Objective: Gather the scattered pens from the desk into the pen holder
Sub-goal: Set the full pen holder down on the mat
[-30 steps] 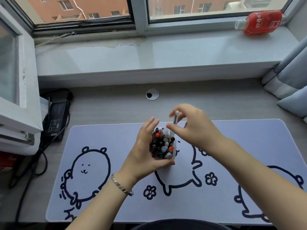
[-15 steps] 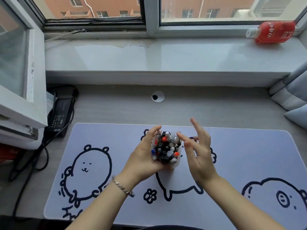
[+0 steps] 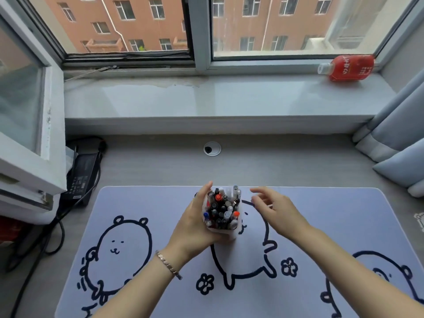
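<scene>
Pens (image 3: 222,208) crowd the pen holder (image 3: 226,234); none shows loose on the surface (image 3: 298,171), so gathering looks finished. Left hand (image 3: 195,228) clasps the holder; right hand (image 3: 274,210) hovers beside it, fingers relaxed, empty.

No legible txt: white chars on red bottle (image 3: 348,67) & adapter (image 3: 83,177) label print too blurry.

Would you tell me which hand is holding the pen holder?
The left hand, with the bracelet, grips the pen holder; the right hand hovers open beside it.
</scene>
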